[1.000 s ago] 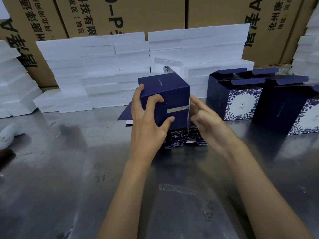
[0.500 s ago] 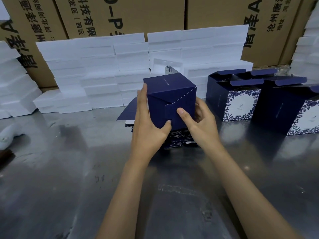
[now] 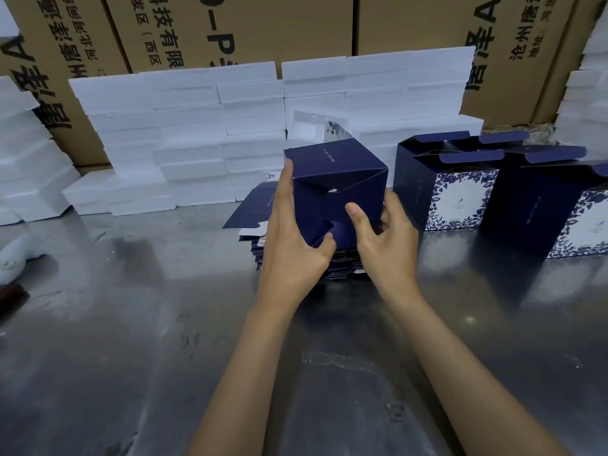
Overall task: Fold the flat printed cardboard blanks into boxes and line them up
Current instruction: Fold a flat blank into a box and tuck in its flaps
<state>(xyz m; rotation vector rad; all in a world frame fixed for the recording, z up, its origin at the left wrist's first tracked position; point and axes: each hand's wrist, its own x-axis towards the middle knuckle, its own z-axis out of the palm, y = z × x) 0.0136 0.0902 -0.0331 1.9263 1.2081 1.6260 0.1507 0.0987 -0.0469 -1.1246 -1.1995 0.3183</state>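
Note:
A dark blue box (image 3: 342, 179) is held up at the centre, its bottom flaps turned toward me and overlapping. My left hand (image 3: 292, 238) grips its left side, thumb on the lower flap. My right hand (image 3: 381, 232) holds the right side, thumb pressing the flaps near the middle. Under the box lies a stack of flat blanks (image 3: 260, 238), partly hidden by my hands. Two folded boxes with blue floral fronts stand in a row at the right, one nearer the middle (image 3: 454, 195) and one at the edge (image 3: 559, 209), top flaps open.
The work surface is a shiny metal table (image 3: 164, 340). White foam blocks (image 3: 184, 136) are stacked along the back, with more at the left (image 3: 23, 159). Brown shipping cartons (image 3: 250, 28) stand behind them. A pale object (image 3: 16, 255) lies at the left edge.
The box has been tilted so its bottom faces me. The bottom flaps were folded in, and my right thumb moved onto them from the box's right side.

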